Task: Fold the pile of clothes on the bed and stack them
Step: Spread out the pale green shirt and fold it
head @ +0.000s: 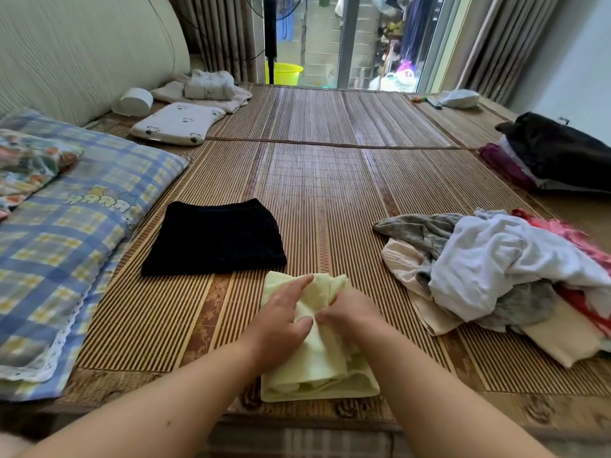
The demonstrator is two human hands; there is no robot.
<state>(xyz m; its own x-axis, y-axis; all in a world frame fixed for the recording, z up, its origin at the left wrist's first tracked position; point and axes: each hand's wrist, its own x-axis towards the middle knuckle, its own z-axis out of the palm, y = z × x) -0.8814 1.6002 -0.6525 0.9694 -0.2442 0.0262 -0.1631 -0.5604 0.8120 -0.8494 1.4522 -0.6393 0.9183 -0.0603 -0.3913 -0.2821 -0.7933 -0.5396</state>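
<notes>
Forearms [165, 401] enter from near edge; both hands meet on pale yellow garment [319, 368], which lies part-folded on bamboo mat [330, 180], close to mat's near edge, directly in front of person. L hand [281, 312]: fingers fairly straight, laid flat on cloth, pressing it down. R hand [350, 309]: fingers curled into a bunched fold near garment's centre, gripping it. Judged step: mid-fold, item not yet squared off.

Risks: (a) cloth under R hand is bunched, so folding over it as-is would prob. lock in creases & give a lumpy packet that stacks badly; (b) if L hand lifts before fold is set, thin fabric may spring open; (c) layers at near end look loose & may slip over mat edge if tugged.

Position: garment sits under & between both hands, running back beneath wrists; its far corners show just beyond L hand.

Black folded garment [215, 236] lies just beyond, to L, apart from it; prob. base of stack. Unfolded pile [496, 269] (white, grey, beige, red) lies to R, well apart from hands. Blue checked pillow [66, 246] at far L.
</notes>
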